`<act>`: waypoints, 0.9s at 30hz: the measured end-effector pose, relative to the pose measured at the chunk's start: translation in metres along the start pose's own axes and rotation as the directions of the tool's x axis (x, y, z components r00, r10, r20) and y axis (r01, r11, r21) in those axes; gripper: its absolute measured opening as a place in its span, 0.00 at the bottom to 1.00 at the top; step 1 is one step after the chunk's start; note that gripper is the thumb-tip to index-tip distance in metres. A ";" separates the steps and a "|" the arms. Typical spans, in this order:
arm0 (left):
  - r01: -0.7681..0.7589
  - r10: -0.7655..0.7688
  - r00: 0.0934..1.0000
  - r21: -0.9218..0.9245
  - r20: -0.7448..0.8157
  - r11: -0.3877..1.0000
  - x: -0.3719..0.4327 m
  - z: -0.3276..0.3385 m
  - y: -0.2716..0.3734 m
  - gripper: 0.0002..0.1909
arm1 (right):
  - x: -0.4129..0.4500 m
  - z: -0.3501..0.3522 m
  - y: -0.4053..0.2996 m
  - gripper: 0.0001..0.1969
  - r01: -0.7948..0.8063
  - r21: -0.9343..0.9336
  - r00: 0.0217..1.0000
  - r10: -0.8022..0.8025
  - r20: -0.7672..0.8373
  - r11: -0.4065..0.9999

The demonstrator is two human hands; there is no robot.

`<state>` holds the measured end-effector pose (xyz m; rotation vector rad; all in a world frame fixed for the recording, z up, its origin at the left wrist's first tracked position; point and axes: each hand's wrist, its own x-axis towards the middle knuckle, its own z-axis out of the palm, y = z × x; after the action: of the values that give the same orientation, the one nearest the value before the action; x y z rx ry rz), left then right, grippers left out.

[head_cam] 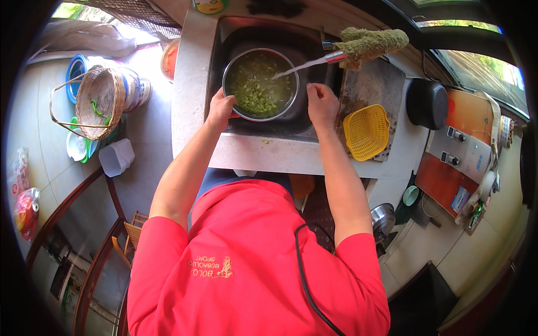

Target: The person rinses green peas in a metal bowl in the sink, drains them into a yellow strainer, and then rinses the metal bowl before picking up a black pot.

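Note:
A round metal pot stands in the kitchen sink, holding cloudy water and many small chopped green vegetable pieces. My left hand grips its rim at the lower left, thumb on top. From the faucet spout a stream of water runs into the pot. Just right of the pot, over the sink's right side, is my right hand. Its fingers are curled in, and I see nothing in them.
A yellow plastic basket rests on a worn board right of the sink. A green cloth wraps the faucet. Beyond stand a black pot and a gas stove. On the floor at left, a wicker basket holds green peppers.

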<state>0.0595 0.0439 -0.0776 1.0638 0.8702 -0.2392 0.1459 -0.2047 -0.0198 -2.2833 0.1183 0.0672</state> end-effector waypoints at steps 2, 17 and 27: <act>0.002 -0.002 1.000 0.004 0.006 1.000 0.003 -0.004 -0.006 0.21 | 0.011 0.001 -0.008 0.15 -0.075 0.031 0.994 0.072 0.077 0.997; -0.007 0.007 1.000 -0.039 0.001 0.999 -0.006 0.001 -0.014 0.28 | 0.066 0.014 -0.045 0.22 -0.782 0.588 0.554 -0.205 0.807 0.204; -0.028 0.028 1.000 0.053 0.001 0.998 -0.018 -0.001 -0.011 0.30 | 0.170 0.037 -0.023 0.26 -0.508 0.376 0.825 0.312 0.472 0.775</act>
<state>0.0414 0.0351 -0.0725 1.1246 0.8527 -0.2403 0.3173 -0.1725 -0.0418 -1.6538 0.3947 0.6516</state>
